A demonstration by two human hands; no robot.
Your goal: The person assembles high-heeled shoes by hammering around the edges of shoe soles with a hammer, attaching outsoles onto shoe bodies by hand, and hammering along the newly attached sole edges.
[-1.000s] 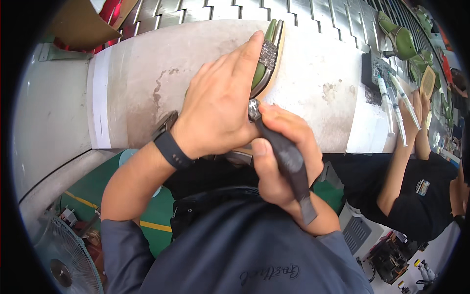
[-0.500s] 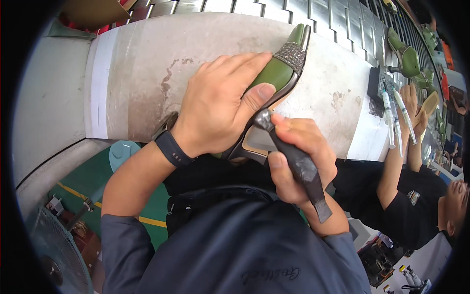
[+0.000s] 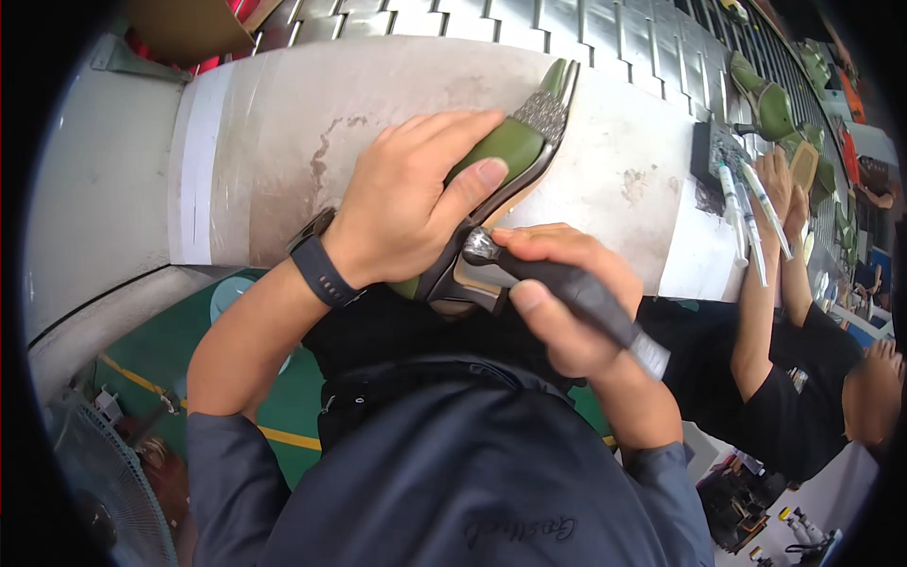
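A green heeled shoe (image 3: pixel 505 149) with a glittering grey band lies on its side on the pale worktop, its toe pointing away from me. My left hand (image 3: pixel 406 203) is wrapped over the upper and holds it down, thumb near the sole edge. My right hand (image 3: pixel 576 317) grips a dark hammer (image 3: pixel 584 295) by its body. The hammer's rounded metal face rests at the sole by the shoe's arch, close to the heel; whether it presses is hard to tell. Its flat tail end sticks out past my palm, blurred. My left hand covers much of the shoe's back part.
A metal slatted conveyor (image 3: pixel 491 21) runs along the far side. To the right, several syringes (image 3: pixel 732 213) stand in a dark holder (image 3: pixel 709 156), near a co-worker's hands (image 3: pixel 775 189). More green shoes (image 3: pixel 767 99) sit on the conveyor there. A fan (image 3: pixel 104 491) stands at lower left.
The shoe and both hands have shifted slightly toward me and left. The hammer face has moved along the sole toward the heel, and its tail has swung up and right.
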